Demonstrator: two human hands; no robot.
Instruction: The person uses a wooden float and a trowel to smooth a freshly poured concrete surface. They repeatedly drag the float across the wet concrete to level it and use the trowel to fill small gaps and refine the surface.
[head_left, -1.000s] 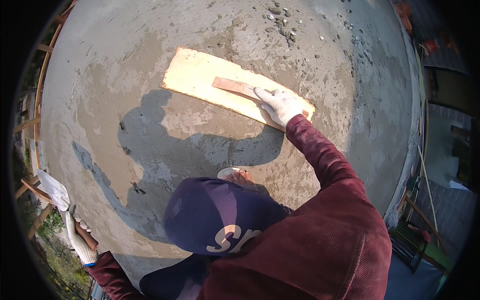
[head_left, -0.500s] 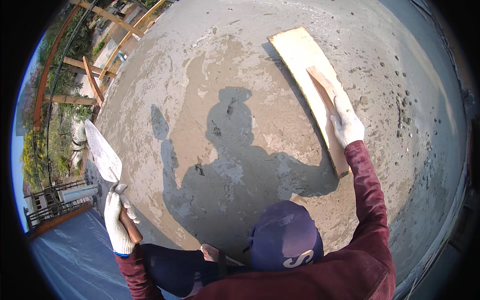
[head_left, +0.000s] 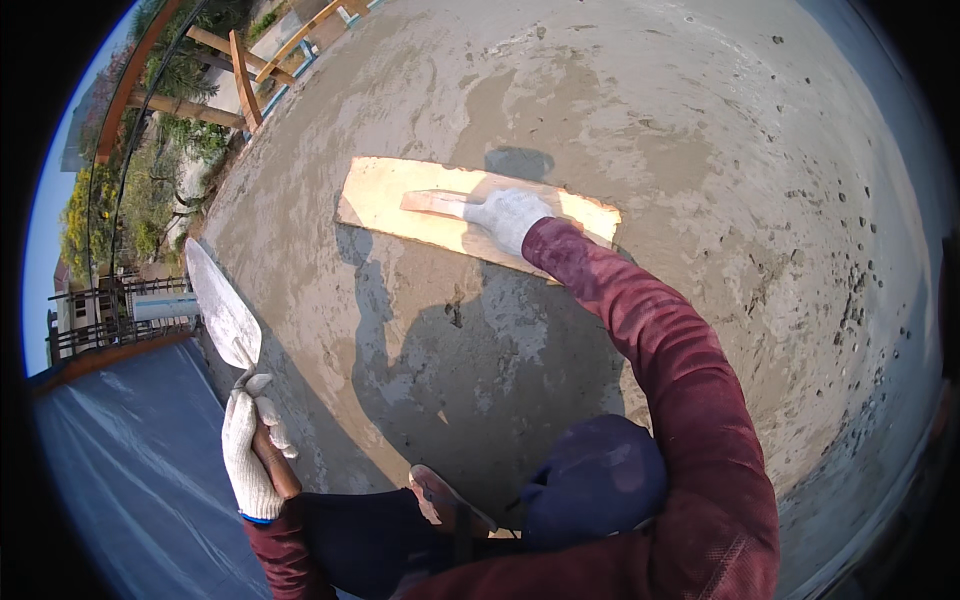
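My right hand (head_left: 510, 218), in a white knit glove, is closed round the handle of a wooden float (head_left: 380, 190). The float is a long pale board, lying crosswise over the wet grey concrete (head_left: 480, 400) in front of me. My left hand (head_left: 255, 445), gloved too, grips the brown wooden handle of a pointing trowel (head_left: 222, 305). The trowel's pale, mortar-smeared blade points up and away, near the slab's left edge. The fingers of my right hand are partly hidden behind the back of the hand.
Blue sheeting (head_left: 130, 460) covers the lower left, beside the slab. Wooden beams (head_left: 190, 108) stand past the far left edge, with plants below. Small stones and pits (head_left: 850, 300) dot the rougher concrete at right. My sandalled foot (head_left: 440, 500) rests near the bottom.
My right hand has swept the float leftward and turned it from nearly lengthwise to crosswise. The trowel stays in my left hand, almost in place. The view has shifted a little.
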